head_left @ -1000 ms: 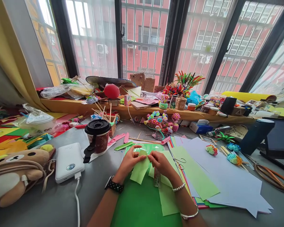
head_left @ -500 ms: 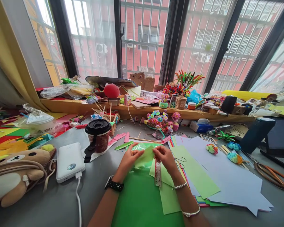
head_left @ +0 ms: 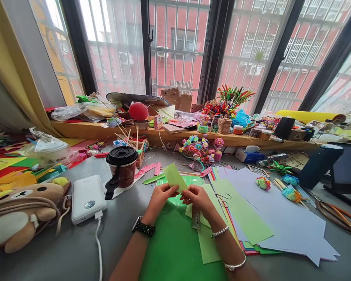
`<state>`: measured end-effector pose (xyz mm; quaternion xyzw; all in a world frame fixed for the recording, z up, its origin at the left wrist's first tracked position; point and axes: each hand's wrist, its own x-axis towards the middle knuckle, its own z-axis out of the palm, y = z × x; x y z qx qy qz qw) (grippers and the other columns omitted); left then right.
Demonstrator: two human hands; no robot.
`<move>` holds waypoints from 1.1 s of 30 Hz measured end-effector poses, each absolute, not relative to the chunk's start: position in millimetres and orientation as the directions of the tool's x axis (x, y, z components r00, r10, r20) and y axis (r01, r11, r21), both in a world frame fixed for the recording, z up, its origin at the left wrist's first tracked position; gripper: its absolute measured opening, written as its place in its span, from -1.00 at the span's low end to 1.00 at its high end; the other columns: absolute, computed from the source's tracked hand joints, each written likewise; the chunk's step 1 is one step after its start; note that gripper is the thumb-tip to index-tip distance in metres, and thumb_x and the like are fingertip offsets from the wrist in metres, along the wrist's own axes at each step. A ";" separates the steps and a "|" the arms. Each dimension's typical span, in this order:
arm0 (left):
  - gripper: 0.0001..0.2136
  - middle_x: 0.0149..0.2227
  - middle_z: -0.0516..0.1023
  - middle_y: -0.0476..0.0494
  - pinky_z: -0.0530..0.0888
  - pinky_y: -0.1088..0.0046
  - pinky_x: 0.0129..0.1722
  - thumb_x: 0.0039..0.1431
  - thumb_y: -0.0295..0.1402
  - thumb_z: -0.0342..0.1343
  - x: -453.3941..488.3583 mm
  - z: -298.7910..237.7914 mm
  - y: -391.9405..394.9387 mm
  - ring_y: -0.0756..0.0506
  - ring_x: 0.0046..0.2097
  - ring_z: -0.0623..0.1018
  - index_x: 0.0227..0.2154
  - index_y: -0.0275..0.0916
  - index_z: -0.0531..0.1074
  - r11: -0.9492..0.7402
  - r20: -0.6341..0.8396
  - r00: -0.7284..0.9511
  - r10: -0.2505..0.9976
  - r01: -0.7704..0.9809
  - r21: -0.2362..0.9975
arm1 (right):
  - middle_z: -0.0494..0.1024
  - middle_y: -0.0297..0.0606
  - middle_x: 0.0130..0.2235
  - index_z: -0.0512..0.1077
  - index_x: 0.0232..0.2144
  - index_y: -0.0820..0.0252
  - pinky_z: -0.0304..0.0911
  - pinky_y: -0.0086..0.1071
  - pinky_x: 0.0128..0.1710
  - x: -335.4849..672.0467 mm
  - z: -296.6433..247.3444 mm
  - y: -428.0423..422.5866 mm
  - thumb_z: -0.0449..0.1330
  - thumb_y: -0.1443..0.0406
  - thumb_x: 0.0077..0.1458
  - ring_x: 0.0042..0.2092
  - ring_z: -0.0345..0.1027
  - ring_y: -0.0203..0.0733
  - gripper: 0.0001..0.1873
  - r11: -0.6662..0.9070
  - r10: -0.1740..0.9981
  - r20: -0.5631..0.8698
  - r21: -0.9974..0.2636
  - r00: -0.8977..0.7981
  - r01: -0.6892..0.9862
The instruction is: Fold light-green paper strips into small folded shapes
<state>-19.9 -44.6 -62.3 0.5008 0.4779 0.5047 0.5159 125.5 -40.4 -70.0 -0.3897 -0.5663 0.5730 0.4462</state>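
Note:
Both of my hands pinch a small light green paper strip (head_left: 174, 176) that sticks up and away from me above the table. My left hand (head_left: 160, 196), with a black watch on its wrist, grips the strip's near end from the left. My right hand (head_left: 198, 200), with bead bracelets on its wrist, grips it from the right. Under my hands lies a large bright green sheet (head_left: 175, 249) with light green sheets (head_left: 241, 210) beside it. A small ruler (head_left: 195, 220) lies just below my right hand.
A dark-lidded cup (head_left: 122, 166) and a white power bank (head_left: 87, 193) with its cable stand to the left, next to a plush bear bag (head_left: 20, 212). White paper (head_left: 280, 222) and scissors (head_left: 222, 200) lie to the right. The wooden sill (head_left: 163, 138) holds paper flowers and craft clutter.
The light green strip hung down from my hands a second ago. It was then turned up and now points away from me. My hands stayed in about the same place.

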 end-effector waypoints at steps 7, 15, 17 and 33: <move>-0.74 -0.49 0.51 -0.09 0.39 0.43 -0.37 -0.29 -0.24 0.19 -19.5 -58.5 -46.7 -0.06 -0.44 0.47 -0.52 -0.33 0.45 0.001 0.003 0.087 0.996 -0.046 0.999 | 0.34 -0.39 -0.65 0.28 -0.64 0.25 0.12 -0.49 -0.61 129.5 -72.7 -35.3 0.14 0.14 -0.17 -0.63 0.19 -0.39 -0.73 0.208 0.963 0.205 -0.978 -0.173 0.001; -0.61 -0.49 0.48 -0.06 0.38 0.48 -0.45 -0.23 -0.27 0.17 -22.0 -65.4 -41.4 -0.03 -0.45 0.45 -0.29 -0.33 0.29 -0.073 0.079 0.065 0.995 -0.098 0.993 | 0.40 -0.22 -0.31 0.29 -0.25 0.18 0.24 -0.43 -0.47 135.7 -64.3 -39.3 0.03 0.29 -0.04 -0.38 0.29 -0.29 -0.76 0.451 0.887 0.422 -0.878 -0.188 0.157; -0.55 -0.55 0.45 0.00 0.37 0.49 -0.48 -0.23 -0.29 0.17 -22.4 -66.8 -40.3 -0.01 -0.50 0.44 -0.22 -0.32 0.22 -0.082 0.086 0.052 0.995 -0.071 0.994 | 0.35 -0.20 -0.19 0.30 -0.20 0.11 0.26 -0.39 -0.37 140.5 -60.5 -40.4 -0.03 0.34 0.00 -0.26 0.27 -0.26 -0.73 0.550 0.827 0.501 -0.816 -0.255 0.179; -0.41 -0.57 0.41 0.08 0.36 0.48 -0.40 -0.25 -0.38 0.19 -19.8 -60.4 -45.4 0.03 -0.50 0.43 -0.10 -0.29 0.07 -0.029 0.053 0.117 0.992 -0.196 0.980 | 0.37 -0.25 -0.36 0.47 -0.41 0.09 0.24 -0.38 -0.38 143.9 -64.5 -37.0 0.14 0.29 -0.09 -0.38 0.26 -0.28 -0.86 0.636 0.768 0.540 -0.705 -0.345 0.313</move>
